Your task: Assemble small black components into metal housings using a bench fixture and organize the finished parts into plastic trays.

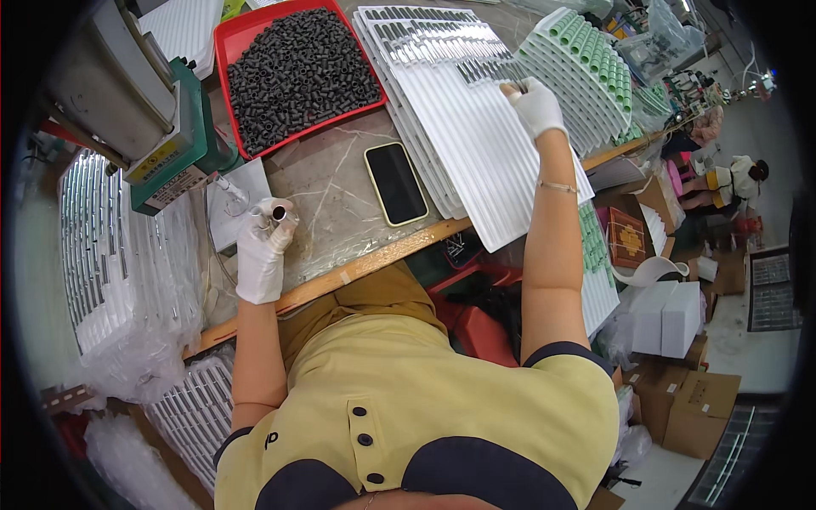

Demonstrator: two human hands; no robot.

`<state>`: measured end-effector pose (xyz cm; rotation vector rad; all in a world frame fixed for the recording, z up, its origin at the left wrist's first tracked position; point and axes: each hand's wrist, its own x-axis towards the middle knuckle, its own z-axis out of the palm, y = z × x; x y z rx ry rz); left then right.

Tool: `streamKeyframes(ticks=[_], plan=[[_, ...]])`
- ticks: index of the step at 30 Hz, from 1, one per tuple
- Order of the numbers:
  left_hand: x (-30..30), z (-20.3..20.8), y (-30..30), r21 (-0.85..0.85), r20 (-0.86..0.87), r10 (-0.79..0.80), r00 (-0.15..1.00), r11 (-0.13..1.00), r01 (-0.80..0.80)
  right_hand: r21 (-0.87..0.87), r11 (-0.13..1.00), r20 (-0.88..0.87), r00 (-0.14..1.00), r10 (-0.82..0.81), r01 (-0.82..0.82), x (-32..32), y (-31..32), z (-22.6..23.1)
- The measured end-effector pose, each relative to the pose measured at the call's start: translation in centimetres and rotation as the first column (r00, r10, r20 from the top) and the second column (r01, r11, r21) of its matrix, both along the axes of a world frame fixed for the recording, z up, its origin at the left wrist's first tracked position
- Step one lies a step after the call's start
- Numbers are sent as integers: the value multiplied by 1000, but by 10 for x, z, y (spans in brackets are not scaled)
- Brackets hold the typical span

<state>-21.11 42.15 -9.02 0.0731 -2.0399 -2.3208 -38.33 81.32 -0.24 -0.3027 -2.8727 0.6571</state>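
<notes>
My left hand (262, 255), in a white glove with bare fingertips, is closed round a small tube (279, 213). The tube's dark round end faces up, just in front of the green press (183, 144). My right hand (537, 106), gloved the same way, reaches over the white ridged tray (476, 161). Its thumb and fingers are drawn together beside the nearest row of shiny silver tubes (489, 70). Whatever lies between those fingers is too small to make out. The silver tubes lie in rows across the far part of the tray, which tops a stack of similar trays.
A red tray (299, 132) heaped with small black sleeves (297, 72) stands at the back. A phone (396, 184) lies between my hands. Green tubes in trays (586, 51) stand far right; wrapped tubes (93, 246) are at left. The table's wooden edge (365, 263) runs before me.
</notes>
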Motion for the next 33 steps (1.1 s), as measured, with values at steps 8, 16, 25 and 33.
streamKeyframes(ticks=[8, 16, 25, 33], plan=[[-16, 20, 18, -63, 4, 63, 998, 996, -63, 436, 890, 214, 976, 42, -134, -92, -28, -32], [-13, 15, 1, -158, 11, 54, 998, 986, -52, 486, 862, 266, 964, 9, -142, -111, -16, -22], [19, 10, -19, -60, 87, 75, 993, 996, -70, -309, 741, -330, 798, 505, -597, 102, -150, 48], [37, 1, -19, -262, -74, 116, 991, 956, -131, -679, 387, -356, 741, 569, -624, 157, -250, -39]])
